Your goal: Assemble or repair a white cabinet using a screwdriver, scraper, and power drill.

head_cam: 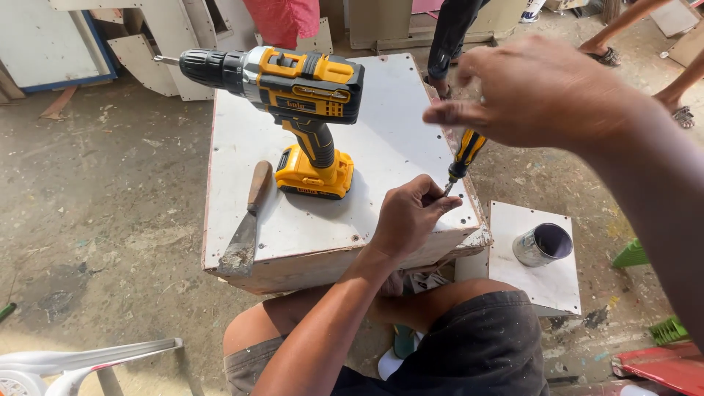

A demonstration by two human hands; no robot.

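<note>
Head view: right hand (539, 92) grip clasps screwdriver (463, 156); left hand (411, 216) pinches its tip.

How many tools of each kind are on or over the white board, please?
Drill: 1, standing on the board
Scraper: 1, lying flat
Screwdriver: 1, in the right hand, tip steadied by the left hand
Total: 3
</note>
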